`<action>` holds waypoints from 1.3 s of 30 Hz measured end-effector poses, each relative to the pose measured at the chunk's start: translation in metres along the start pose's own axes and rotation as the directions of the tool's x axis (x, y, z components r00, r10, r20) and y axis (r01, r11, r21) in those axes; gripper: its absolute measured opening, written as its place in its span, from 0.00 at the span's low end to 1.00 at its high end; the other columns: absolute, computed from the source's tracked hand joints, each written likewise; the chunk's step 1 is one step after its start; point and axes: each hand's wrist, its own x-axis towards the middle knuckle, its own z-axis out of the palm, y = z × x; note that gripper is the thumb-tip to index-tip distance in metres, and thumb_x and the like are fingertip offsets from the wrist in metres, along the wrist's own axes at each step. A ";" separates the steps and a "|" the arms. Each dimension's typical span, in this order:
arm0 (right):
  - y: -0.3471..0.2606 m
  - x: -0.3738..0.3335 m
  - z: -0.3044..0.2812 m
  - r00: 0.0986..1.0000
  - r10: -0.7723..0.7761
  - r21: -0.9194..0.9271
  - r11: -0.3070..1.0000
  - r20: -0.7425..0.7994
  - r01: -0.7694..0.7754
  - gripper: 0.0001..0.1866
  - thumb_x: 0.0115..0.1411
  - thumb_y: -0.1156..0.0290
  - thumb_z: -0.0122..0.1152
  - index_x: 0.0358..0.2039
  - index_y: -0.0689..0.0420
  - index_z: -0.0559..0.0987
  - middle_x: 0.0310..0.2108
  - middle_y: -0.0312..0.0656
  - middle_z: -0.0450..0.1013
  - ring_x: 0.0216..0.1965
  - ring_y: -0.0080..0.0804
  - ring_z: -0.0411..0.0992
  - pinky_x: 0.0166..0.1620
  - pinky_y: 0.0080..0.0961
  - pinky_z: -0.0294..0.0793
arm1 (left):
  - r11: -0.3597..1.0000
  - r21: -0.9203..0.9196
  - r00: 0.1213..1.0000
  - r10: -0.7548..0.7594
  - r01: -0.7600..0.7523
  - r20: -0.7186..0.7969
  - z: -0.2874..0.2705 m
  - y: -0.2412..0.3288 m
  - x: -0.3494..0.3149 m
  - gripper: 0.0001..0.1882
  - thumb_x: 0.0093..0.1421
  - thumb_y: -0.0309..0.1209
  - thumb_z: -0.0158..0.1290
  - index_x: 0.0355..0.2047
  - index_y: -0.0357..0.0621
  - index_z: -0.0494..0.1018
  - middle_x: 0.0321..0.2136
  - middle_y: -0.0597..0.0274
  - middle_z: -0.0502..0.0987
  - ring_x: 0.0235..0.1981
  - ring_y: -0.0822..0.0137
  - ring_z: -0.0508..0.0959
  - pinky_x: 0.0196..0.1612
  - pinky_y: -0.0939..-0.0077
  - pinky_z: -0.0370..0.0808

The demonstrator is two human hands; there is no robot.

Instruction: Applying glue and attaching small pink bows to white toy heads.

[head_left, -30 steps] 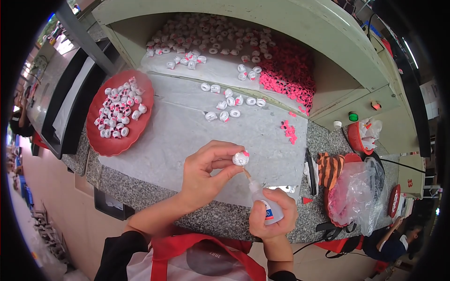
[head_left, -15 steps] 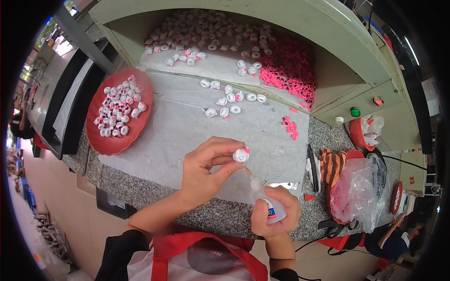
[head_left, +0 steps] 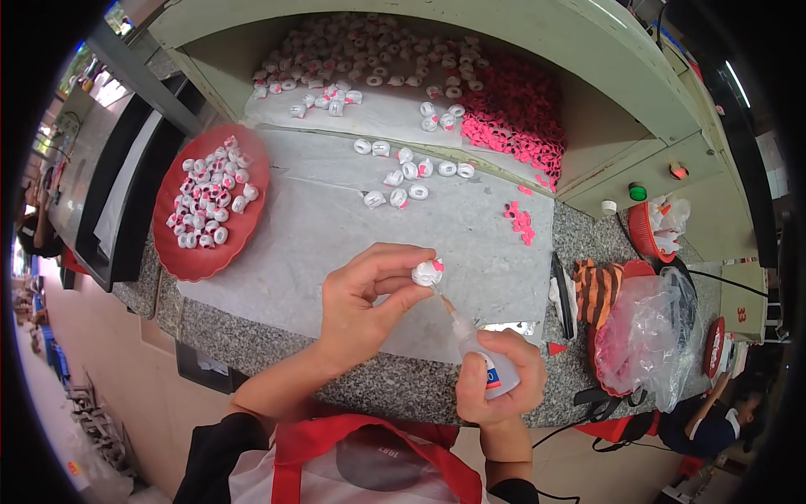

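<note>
Between thumb and fingers, my left hand (head_left: 369,290) pinches a small round white piece (head_left: 426,273) with a pink patch on its side. My right hand (head_left: 502,378) is wrapped round a translucent squeeze bottle (head_left: 491,361) with a long thin nozzle. The nozzle tip (head_left: 438,291) points up and left, right at the lower side of the white piece; whether it touches cannot be made out. Beyond my hands, several similar white pieces (head_left: 410,170) lie on a white sheet (head_left: 311,227), and a small group of flat pink pieces (head_left: 520,225) lies to the right.
A red oval tray (head_left: 176,252) of white-and-pink pieces stands at left. The shelf behind holds many white pieces (head_left: 369,50) and a heap of pink pieces (head_left: 520,118). On the right are a red basket (head_left: 645,231), striped orange cloth (head_left: 598,290), clear plastic bag (head_left: 655,336) and black tool (head_left: 562,298).
The bottle has shifted slightly right and down, and its nozzle has drawn back a little from the white piece. My left hand has moved slightly left, still pinching the piece.
</note>
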 end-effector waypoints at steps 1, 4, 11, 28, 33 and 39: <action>0.001 0.000 0.001 1.000 0.008 0.004 1.000 -0.012 -0.008 0.15 0.41 0.79 0.57 0.33 0.64 0.70 0.21 0.42 0.71 0.12 0.28 0.65 0.15 0.20 0.63 | 0.999 -0.041 1.000 -0.028 0.028 0.000 0.000 0.000 0.000 0.17 0.48 0.12 0.50 0.40 0.29 0.67 0.41 0.50 0.69 0.42 0.64 0.73 0.44 0.75 0.74; 0.001 0.000 0.000 1.000 0.004 0.010 1.000 -0.017 -0.004 0.15 0.41 0.80 0.57 0.33 0.64 0.70 0.21 0.41 0.70 0.12 0.28 0.65 0.15 0.20 0.63 | 0.988 -0.122 0.995 -0.099 0.099 0.012 0.001 0.003 0.001 0.17 0.48 0.12 0.50 0.41 0.30 0.67 0.41 0.49 0.70 0.42 0.64 0.73 0.43 0.74 0.73; 0.002 -0.003 0.000 1.000 0.011 0.043 0.999 -0.021 -0.010 0.16 0.40 0.80 0.57 0.33 0.64 0.70 0.19 0.40 0.69 0.11 0.27 0.63 0.14 0.19 0.61 | 0.904 -0.306 0.954 -0.291 0.300 0.077 -0.002 0.003 0.005 0.17 0.48 0.14 0.50 0.41 0.32 0.66 0.40 0.49 0.72 0.41 0.62 0.74 0.46 0.68 0.72; 0.001 0.001 -0.004 1.000 -0.020 -0.025 1.000 -0.022 0.019 0.15 0.39 0.81 0.57 0.31 0.65 0.70 0.19 0.42 0.70 0.12 0.28 0.64 0.14 0.19 0.62 | 0.870 -0.377 0.948 -0.301 0.317 0.103 -0.006 -0.005 0.005 0.18 0.48 0.15 0.51 0.42 0.34 0.66 0.40 0.49 0.72 0.40 0.60 0.75 0.46 0.67 0.71; 0.000 0.000 -0.004 1.000 0.017 0.025 1.000 0.010 -0.017 0.15 0.39 0.81 0.57 0.31 0.65 0.70 0.18 0.41 0.69 0.12 0.28 0.64 0.14 0.19 0.62 | 0.881 -0.362 0.952 -0.288 0.305 0.100 -0.006 -0.006 0.005 0.19 0.48 0.15 0.52 0.42 0.34 0.66 0.40 0.49 0.72 0.40 0.59 0.75 0.45 0.68 0.71; -0.001 0.001 -0.003 0.999 0.035 0.050 0.998 -0.008 -0.034 0.14 0.39 0.81 0.57 0.31 0.65 0.70 0.17 0.42 0.69 0.12 0.28 0.65 0.15 0.19 0.63 | 0.873 -0.355 0.942 -0.309 0.335 0.130 -0.004 -0.004 0.005 0.19 0.48 0.16 0.52 0.43 0.33 0.66 0.40 0.49 0.72 0.40 0.59 0.75 0.45 0.68 0.71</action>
